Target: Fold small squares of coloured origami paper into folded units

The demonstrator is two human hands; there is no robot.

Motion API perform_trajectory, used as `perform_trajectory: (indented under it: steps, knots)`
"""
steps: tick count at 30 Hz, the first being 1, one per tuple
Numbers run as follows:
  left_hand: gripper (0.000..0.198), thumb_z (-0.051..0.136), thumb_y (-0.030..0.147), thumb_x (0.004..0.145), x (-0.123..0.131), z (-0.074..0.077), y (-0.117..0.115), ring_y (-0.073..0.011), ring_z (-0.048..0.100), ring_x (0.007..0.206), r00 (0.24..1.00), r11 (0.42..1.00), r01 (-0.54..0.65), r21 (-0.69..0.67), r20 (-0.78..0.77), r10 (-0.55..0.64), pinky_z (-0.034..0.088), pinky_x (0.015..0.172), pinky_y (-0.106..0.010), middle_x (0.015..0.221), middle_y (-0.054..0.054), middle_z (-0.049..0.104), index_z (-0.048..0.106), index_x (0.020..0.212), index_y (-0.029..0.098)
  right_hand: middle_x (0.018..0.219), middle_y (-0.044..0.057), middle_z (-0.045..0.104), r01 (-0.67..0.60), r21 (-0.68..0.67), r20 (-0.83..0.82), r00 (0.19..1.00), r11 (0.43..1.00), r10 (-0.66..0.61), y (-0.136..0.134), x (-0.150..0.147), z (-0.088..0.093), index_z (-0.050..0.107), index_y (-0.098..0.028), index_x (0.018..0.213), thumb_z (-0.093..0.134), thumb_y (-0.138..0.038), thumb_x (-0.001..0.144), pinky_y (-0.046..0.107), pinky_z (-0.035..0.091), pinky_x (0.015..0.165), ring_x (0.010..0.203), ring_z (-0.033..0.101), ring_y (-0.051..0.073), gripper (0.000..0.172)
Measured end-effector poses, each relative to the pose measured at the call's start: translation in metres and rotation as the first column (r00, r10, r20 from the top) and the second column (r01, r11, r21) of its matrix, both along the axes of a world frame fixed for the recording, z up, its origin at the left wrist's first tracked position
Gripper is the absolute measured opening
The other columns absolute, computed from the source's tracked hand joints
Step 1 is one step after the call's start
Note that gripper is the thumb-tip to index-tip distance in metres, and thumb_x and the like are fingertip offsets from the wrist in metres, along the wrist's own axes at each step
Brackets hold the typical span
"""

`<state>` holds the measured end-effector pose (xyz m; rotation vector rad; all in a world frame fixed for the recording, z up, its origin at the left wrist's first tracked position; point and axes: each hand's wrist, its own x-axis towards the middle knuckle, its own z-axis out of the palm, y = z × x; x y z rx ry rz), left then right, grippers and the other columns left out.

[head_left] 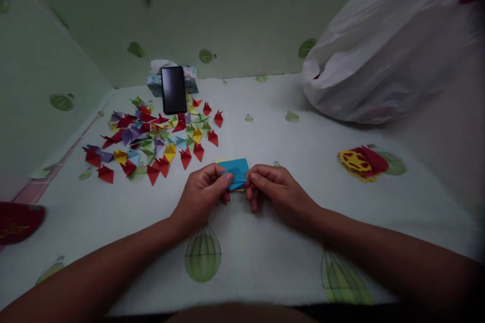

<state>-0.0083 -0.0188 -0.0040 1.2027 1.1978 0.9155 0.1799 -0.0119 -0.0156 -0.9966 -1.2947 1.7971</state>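
Note:
My left hand (pixel 210 184) is closed in a pinch on a small piece of blue folded paper (pixel 237 179), thumb on top. At its right end, the thumb and forefinger of my right hand (pixel 275 186) pinch the same paper. Its exact folds are too small and dim to make out. Just behind lies a blue paper sheet (pixel 239 164), with a yellow edge showing beneath. To the left, many folded paper cranes (pixel 162 164) in red, purple, green, yellow and blue are spread over the table.
A black phone (pixel 174 90) leans on a tissue box (pixel 192 78) behind the cranes. At the right lie red and yellow cut-out ornaments (pixel 355 160), below a bulky white plastic bag (pixel 371 55). A dark red object (pixel 18 222) sits at the left edge. Walls enclose the table (pixel 261 262).

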Motion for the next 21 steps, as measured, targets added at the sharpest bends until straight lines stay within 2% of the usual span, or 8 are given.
perform_trajectory:
  steps: [3,8,16,21]
  knots:
    - [0.025,0.066,0.037,0.083,-0.0001,0.0011,0.0001,-0.0098,0.052,0.049,1.0,1.0,-0.008,0.001,-0.008,0.008,0.042,0.052,-0.022,0.052,0.003,0.059,0.057,0.072,0.016,0.065,-0.002,0.062,0.001,-0.002,-0.01,1.0,1.0,-0.001,0.0005,0.0003,-0.0015,0.057,-0.017,0.081,0.057,-0.042,0.092,0.022,0.047,0.049,0.048,0.059,0.009,0.028]
    - [0.028,0.067,0.039,0.082,0.0004,0.0003,0.0002,-0.0097,0.052,0.05,0.999,0.999,0.032,0.002,-0.009,-0.032,0.044,0.054,-0.022,0.053,0.003,0.059,0.058,0.07,0.016,0.064,-0.003,0.061,-0.014,0.001,0.0,1.0,1.0,0.014,-0.0002,-0.0009,-0.0025,0.057,-0.017,0.075,0.067,-0.038,0.086,0.021,0.045,0.047,0.047,0.058,0.008,0.025]
    - [0.023,0.071,0.035,0.079,0.0018,-0.0005,0.0014,-0.0112,0.059,0.058,0.996,1.0,0.015,0.002,0.087,-0.015,0.049,0.059,-0.024,0.066,0.0,0.066,0.061,0.076,0.015,0.066,-0.002,0.062,0.002,0.012,-0.026,1.0,1.0,-0.002,0.0002,-0.0003,-0.0023,0.058,-0.016,0.076,0.059,-0.039,0.091,0.022,0.047,0.051,0.05,0.059,0.009,0.027]
    - [0.022,0.071,0.033,0.08,0.0007,-0.0034,0.0016,-0.0113,0.06,0.06,0.994,0.999,0.043,-0.016,0.105,-0.041,0.049,0.061,-0.024,0.066,-0.001,0.066,0.061,0.075,0.014,0.067,-0.003,0.062,0.003,0.005,-0.029,1.0,1.0,-0.003,0.0008,-0.0011,-0.0035,0.057,-0.017,0.078,0.068,-0.033,0.084,0.022,0.047,0.049,0.049,0.06,0.009,0.02]
